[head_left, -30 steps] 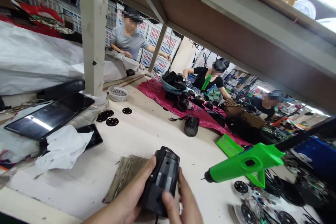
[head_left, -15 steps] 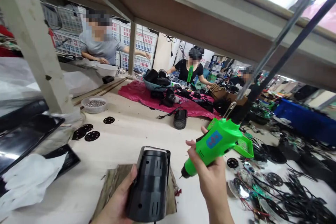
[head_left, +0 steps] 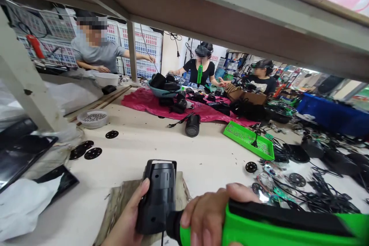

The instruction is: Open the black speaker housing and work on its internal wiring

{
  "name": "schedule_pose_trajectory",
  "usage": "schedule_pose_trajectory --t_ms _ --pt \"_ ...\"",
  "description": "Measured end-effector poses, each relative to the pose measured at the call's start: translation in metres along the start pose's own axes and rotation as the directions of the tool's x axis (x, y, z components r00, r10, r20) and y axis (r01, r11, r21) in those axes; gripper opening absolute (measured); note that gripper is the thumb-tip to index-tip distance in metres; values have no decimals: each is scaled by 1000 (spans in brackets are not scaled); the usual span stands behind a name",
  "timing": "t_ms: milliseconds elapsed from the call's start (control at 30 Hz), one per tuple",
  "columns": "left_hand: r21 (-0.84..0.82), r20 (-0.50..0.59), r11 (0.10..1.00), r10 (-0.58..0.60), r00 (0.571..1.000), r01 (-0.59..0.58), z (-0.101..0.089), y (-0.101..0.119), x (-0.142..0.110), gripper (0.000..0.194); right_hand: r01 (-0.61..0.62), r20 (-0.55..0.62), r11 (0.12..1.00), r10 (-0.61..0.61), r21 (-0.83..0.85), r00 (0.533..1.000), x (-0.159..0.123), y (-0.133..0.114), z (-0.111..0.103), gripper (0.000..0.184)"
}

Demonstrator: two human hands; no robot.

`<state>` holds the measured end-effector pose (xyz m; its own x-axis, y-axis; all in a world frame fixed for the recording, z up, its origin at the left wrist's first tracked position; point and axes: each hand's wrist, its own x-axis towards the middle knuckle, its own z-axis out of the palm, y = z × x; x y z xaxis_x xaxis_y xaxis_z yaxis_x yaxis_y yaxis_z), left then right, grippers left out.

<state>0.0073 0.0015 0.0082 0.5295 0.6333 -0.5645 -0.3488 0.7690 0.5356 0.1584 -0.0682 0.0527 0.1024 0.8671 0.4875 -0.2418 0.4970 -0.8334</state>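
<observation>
My left hand (head_left: 131,215) is closed round the side of a black plastic lamp-like housing (head_left: 160,192), which has small screw holes and slots in its wall. A brownish cloth pad (head_left: 115,203) lies beneath it. In my right hand (head_left: 207,215) is a green electric screwdriver (head_left: 273,226), gripped near its nose and held almost level. Its black nose (head_left: 173,225) is at the lower right side of the housing, and the bit is hidden from view. A black cord hangs from the housing's lower end.
A green tray of screws (head_left: 248,140) and a tub of small metal parts (head_left: 92,119) stand on the table. Black discs (head_left: 93,153) lie left, wires and circuit boards (head_left: 288,188) right. An overhead shelf (head_left: 201,19) crosses above. Co-workers sit beyond a pink sheet (head_left: 138,102).
The screwdriver has swung from upright-slanted to nearly level, its nose coming to the housing's lower side. My right hand turned with it. The housing stays in my left hand; the view shifted slightly.
</observation>
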Motion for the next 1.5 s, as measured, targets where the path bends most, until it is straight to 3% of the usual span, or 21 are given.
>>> schedule_pose_trajectory --t_ms 100,233,400,667,1033,1300,1500 --pt "6 64 999 38 997 -38 -1 -2 1 46 129 -160 991 -131 -23 978 0 9 21 33" --pt "19 122 999 32 992 -35 0 -2 0 47 255 -342 963 -267 -81 901 4 8 58 38" --pt "-25 152 999 30 988 -26 -4 -1 0 49 279 -440 960 -242 20 865 10 6 80 21" --pt "-48 166 998 54 985 -46 -4 -1 0 42 327 -561 943 -235 68 794 9 4 95 21" --pt "-54 180 997 55 982 -46 10 3 -10 34 330 -577 941 -230 74 784 4 -9 83 34" --pt "10 127 996 85 988 -87 0 -2 -2 42 299 -569 953 -219 51 793 10 7 91 20" --pt "33 190 996 72 979 -79 -1 1 -3 43 272 -608 956 -154 106 779 12 7 83 27"
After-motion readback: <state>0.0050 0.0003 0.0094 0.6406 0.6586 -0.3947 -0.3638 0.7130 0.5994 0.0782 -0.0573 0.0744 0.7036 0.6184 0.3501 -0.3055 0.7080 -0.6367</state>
